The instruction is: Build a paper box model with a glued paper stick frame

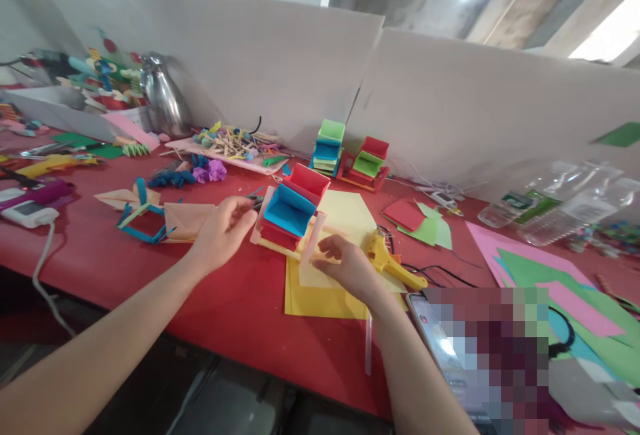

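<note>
A folded paper piece with blue (289,211) and red boxes (310,181) stands on a pale pink frame over yellow sheets (325,291) on the red table (240,315). My left hand (220,231) hovers at the piece's left edge, fingers curled loosely, and nothing is visible in them. My right hand (345,265) pinches the pale pink strip (313,238) at the frame's front right corner. A yellow glue gun (387,261) lies just right of that hand.
Stacks of green, blue and red paper boxes (327,148) stand at the back by a white partition. Craft sticks (235,145), a metal kettle (163,98), plastic bottles (550,205), coloured paper sheets (560,288) and a phone (440,348) lie around.
</note>
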The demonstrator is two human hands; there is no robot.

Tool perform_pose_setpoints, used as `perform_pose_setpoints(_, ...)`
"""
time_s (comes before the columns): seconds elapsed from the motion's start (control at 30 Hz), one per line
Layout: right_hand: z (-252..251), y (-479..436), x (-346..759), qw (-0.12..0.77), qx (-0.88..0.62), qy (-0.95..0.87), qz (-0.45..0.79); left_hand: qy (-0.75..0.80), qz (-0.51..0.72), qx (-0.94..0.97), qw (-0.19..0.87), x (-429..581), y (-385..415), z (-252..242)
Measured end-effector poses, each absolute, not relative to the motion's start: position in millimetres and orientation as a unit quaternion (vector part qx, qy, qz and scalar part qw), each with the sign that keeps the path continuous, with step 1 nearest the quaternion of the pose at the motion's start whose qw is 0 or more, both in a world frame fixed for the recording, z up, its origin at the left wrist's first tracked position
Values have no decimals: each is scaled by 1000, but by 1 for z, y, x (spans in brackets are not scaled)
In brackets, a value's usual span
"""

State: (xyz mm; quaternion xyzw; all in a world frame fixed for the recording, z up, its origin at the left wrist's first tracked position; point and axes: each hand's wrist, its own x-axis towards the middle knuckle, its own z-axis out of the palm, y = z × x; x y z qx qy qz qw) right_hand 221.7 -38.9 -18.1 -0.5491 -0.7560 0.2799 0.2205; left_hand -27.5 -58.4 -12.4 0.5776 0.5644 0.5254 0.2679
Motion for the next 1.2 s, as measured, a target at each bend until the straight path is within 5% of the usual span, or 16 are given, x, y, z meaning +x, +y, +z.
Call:
perform_pose_setpoints(0.07,-14,-39,225,218,-543,-761,281,513,563,505,407,-29,-36,-7)
perform_pose_setpoints(0.23,-11,-42,222,199,-524,-784,267,463,539,502,493,-17,0,-6)
perform_pose_setpoints(0.67,20,-27,236,325,-487,-735,341,437,568,543,437,-9,-11,-24)
perform_pose_setpoints(1.0,13,-17,233,307,-533,-738,277,431,570,534,453,-15,-10,-24)
perform_pose_setpoints(1.2,-6,-3,231,223,-576,-756,216,409,581,478,516,-13,-11,-16)
